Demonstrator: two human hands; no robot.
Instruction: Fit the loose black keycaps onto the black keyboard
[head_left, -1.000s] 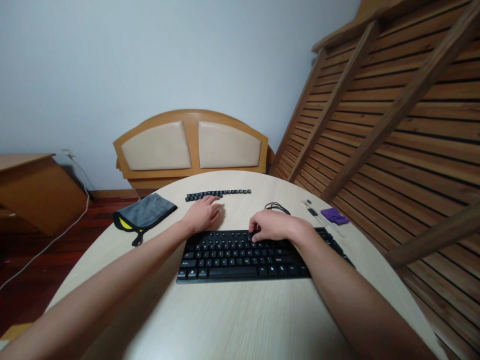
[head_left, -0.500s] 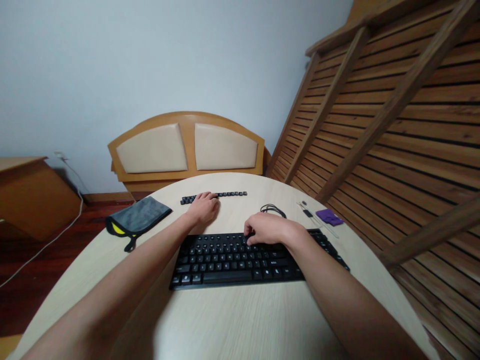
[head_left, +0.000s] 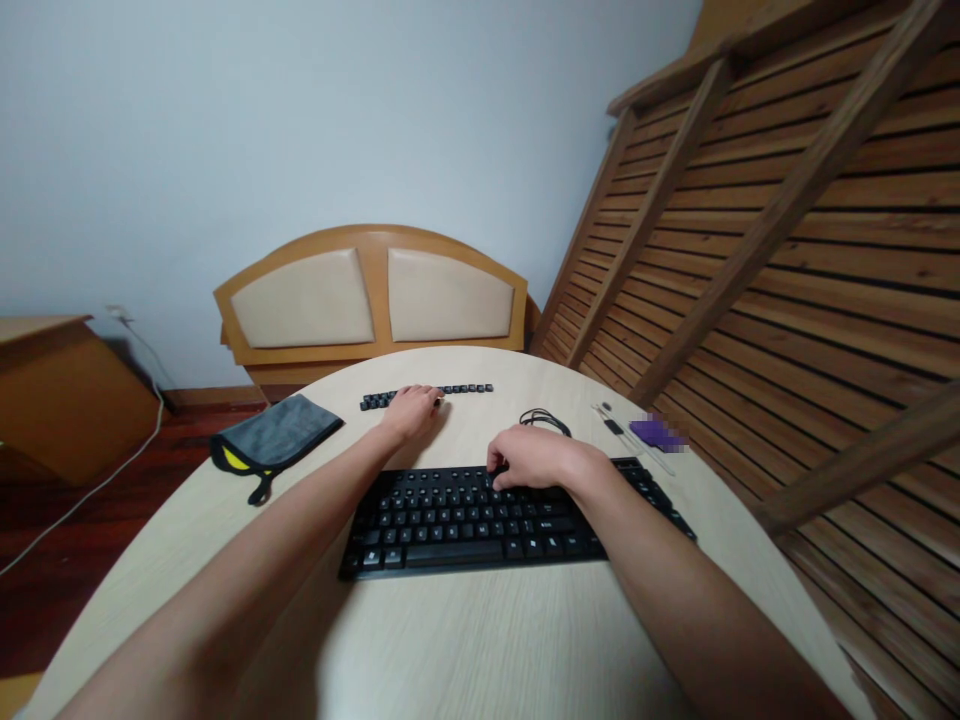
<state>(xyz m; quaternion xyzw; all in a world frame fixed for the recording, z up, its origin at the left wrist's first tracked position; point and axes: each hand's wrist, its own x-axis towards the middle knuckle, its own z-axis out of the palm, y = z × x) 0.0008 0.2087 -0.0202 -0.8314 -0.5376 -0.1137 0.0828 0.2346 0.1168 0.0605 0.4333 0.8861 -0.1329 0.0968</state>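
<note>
A black computer keyboard (head_left: 457, 530) lies flat on the round table. Over its upper right part rests my right hand (head_left: 531, 456), fingers and thumb curled down to the top keys; whatever is between them is hidden against the black. Farther back, loose black keycaps (head_left: 469, 388) stand in a long row, with a shorter row (head_left: 373, 402) at its left end. My left hand (head_left: 414, 408) is at the middle of the row, partly covering it. Its fingertips close on a small dark keycap (head_left: 438, 401) just in front of the row.
On the left lies a grey cloth (head_left: 289, 432) with black and yellow edging. A coiled black cable (head_left: 546, 415) is behind the keyboard. At the right are a thin tool with a black piece (head_left: 613, 426) and a purple item (head_left: 657, 433). Wooden slats (head_left: 750, 330) lean beside the table (head_left: 480, 640).
My left hand has shifted slightly right along the keycap row, and a dark keycap shows at its fingertips. My right hand stays on the keyboard. The view has moved very little.
</note>
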